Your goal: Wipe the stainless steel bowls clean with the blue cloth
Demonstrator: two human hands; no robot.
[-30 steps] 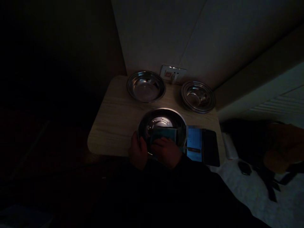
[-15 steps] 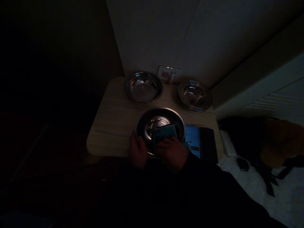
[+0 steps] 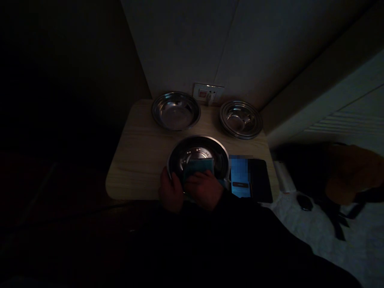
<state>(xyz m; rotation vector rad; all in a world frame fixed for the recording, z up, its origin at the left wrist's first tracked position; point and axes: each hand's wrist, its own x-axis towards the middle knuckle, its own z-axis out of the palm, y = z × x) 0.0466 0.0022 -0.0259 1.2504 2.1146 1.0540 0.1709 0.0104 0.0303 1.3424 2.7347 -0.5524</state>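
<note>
Directly under the right hand lies the teal cloth.

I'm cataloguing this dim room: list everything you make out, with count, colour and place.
Table: 1, pale, centre
Wall: 1, grey, behind table
Large bowl: 1, silver, table front
Cloth: 1, teal, in large bowl
Shallow bowl: 1, silver, back left
Nested bowls: several, silver, back right
Socket with plug: 1, pale, on wall
Lit screen: 1, blue, beside large bowl
Flat panel: 1, black, beside lit screen
Cover: 1, white, lower right
Oval object: 1, dark, on cover
Bundle: 1, orange, far right
Left hand: 1, bare, large bowl's rim
Right hand: 1, bare, on cloth
Right sleeve: 1, black, bottom
</note>
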